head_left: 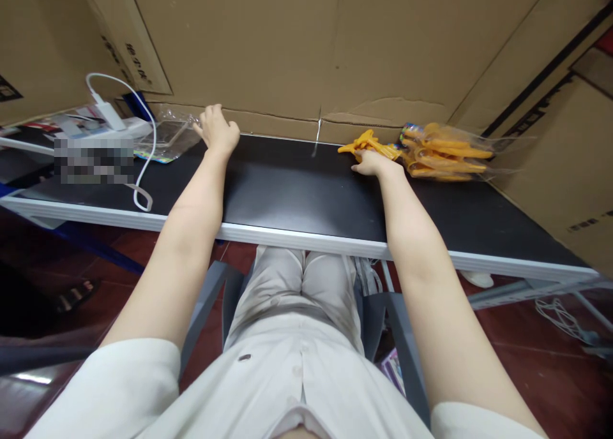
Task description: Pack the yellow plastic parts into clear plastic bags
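My left hand [218, 131] is over the back left of the black tabletop, beside a crumpled clear plastic bag [175, 133]. Its fingers are loosely bent, with the thumb apart, and its fingertips reach the bag's edge. My right hand [371, 163] is at a small heap of yellow plastic pieces [368, 142] near the back of the table. Its fingers are around the near side of the heap, partly hidden. Just right of it lie several clear bags of yellow plastic pieces [445, 150] with a colourful printed label.
Cardboard panels [287, 43] wall in the black table [287, 184] at the back and sides. On the left, a white cable [154, 139] loops from a plugged-in charger [110, 115]. A metal rim [306, 236] edges the front. Another person's foot [76, 297] shows below left.
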`<state>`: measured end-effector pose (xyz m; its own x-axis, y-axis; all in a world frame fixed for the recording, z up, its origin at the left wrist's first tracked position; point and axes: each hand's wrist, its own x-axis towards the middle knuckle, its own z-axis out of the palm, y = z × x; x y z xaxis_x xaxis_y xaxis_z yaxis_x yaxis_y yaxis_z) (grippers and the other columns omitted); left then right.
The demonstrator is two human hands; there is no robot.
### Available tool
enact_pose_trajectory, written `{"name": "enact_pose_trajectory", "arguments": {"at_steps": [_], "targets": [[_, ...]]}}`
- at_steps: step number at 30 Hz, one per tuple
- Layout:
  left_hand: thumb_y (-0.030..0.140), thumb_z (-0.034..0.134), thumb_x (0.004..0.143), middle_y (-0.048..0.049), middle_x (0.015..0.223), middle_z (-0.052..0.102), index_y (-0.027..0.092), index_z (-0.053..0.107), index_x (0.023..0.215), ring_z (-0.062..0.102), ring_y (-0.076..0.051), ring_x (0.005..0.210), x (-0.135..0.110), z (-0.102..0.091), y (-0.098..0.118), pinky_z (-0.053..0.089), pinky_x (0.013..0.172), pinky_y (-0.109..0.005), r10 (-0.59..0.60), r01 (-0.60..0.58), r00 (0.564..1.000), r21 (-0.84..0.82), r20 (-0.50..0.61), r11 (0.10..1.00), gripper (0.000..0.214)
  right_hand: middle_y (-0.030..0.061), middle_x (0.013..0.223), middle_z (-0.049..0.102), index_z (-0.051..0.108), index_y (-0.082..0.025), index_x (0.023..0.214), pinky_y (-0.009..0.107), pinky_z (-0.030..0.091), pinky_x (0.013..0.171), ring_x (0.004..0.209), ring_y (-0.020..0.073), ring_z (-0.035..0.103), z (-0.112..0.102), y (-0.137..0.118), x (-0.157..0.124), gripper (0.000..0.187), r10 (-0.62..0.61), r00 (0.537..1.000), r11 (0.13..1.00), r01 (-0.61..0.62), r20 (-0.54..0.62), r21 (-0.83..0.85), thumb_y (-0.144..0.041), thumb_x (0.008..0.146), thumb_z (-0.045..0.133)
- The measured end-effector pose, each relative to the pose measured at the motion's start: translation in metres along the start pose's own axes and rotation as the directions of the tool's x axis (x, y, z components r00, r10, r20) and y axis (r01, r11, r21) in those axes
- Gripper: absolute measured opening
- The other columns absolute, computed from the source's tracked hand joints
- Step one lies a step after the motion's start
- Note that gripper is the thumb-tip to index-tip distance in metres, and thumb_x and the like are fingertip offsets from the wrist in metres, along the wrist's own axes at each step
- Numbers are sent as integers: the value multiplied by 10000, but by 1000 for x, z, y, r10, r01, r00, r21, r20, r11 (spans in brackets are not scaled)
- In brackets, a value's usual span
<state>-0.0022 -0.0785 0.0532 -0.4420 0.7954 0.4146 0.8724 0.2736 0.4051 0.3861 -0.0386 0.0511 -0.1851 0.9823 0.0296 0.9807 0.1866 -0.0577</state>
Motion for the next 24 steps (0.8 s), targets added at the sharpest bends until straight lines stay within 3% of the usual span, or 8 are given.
{"name": "enact_pose_trajectory", "arguments": {"at_steps": [2,4,6,9,13,17,21,24], "targets": [[512,307,1051,-169,1845,362,160,374,1733,289,-352,1726,2,3,-2,257,1350,-698,-72,72,997,-29,-13,997,770,183,1709,556,610,-145,1641,461,405,1352,1594,363,540,-5,-8,-8,608,46,998,999,-45,50,-19,-229,1041,655],[703,215,1053,-159,1900,198,138,225,1769,54,-409,1764,6,7,-8,190,1284,-762,-156,155,988,-54,-10,986,912,177,1719,546,590,-148,1661,468,403,1354,1604,364,530,-9,-14,-13,629,33,999,999,-33,39,-13,-217,1039,656],[927,76,937,-136,1918,28,134,59,1774,-180,-459,1724,11,11,-17,113,1252,-788,-257,256,966,-40,-16,966,1154,185,1709,556,587,-155,1664,481,413,1348,1597,370,539,-10,-16,-15,641,22,999,1000,-22,35,-4,-208,1031,668],[1072,-100,671,-144,1907,-115,70,-39,1753,-177,-465,1724,17,11,-37,15,1323,-718,-375,375,927,3,-10,927,1477,207,1690,570,598,-135,1653,479,421,1340,1585,379,552,-10,-16,-16,626,26,999,1000,-27,41,1,-205,1035,672],[993,-94,670,-147,1901,-169,8,-42,1747,-93,-435,1753,18,-6,-71,-78,1345,-660,-462,462,887,41,-7,886,1461,200,1677,586,593,-136,1658,453,408,1350,1579,364,563,-9,-16,-16,630,33,999,999,-33,36,12,-190,1036,678],[851,-2,782,-17,1920,-129,82,-15,1789,-2,-427,1762,13,-29,-100,-62,1384,-626,-534,535,844,27,-38,844,1267,182,1701,567,575,-139,1674,450,401,1359,1597,360,542,-9,-17,-16,625,31,999,1000,-31,42,0,-208,1057,651],[655,193,936,-200,1911,-74,-7,-9,1792,30,-463,1763,5,-45,-116,29,1366,-714,-546,540,836,101,49,836,1101,147,1734,535,548,-197,1704,435,399,1365,1617,353,517,-8,-14,-13,691,32,999,999,-32,29,9,-214,1029,695],[662,190,979,-229,1903,-80,-25,-42,1784,-3,-432,1771,1,-48,-124,14,1380,-683,-522,517,847,77,102,853,1084,149,1714,560,555,-196,1699,437,422,1351,1590,355,552,-3,-9,-8,694,31,999,1000,-31,26,-2,-222,1021,700]]}}
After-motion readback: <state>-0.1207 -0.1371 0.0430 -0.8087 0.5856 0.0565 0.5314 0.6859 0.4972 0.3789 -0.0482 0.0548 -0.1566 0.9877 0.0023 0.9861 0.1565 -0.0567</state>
